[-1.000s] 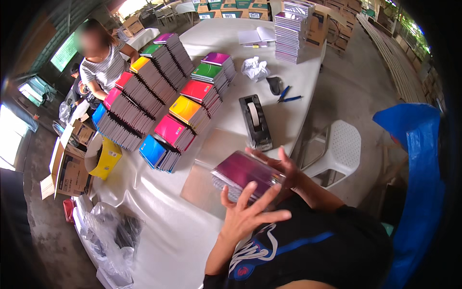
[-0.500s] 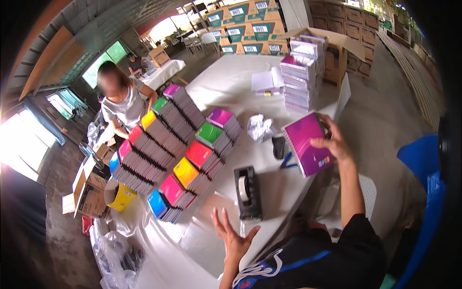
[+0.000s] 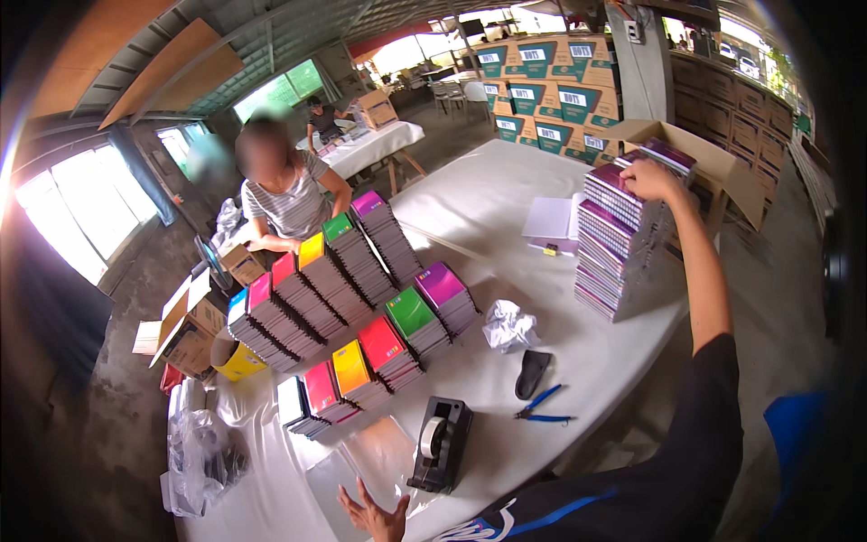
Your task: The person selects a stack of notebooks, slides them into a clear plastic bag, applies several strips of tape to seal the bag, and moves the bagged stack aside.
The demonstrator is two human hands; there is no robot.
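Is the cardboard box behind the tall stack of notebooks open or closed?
Open. The cardboard box has its flaps spread outward, beside the tall stack of notebooks that the right hand touches.

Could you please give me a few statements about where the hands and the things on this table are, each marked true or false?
1. The right hand rests on top of the tall stack of notebooks. True.
2. The left hand grips the tape dispenser. False: it hovers open beside it, apart.
3. The blue-handled pliers lie on the white table. True.
4. The crumpled paper sits on the tall stack. False: it lies on the table.
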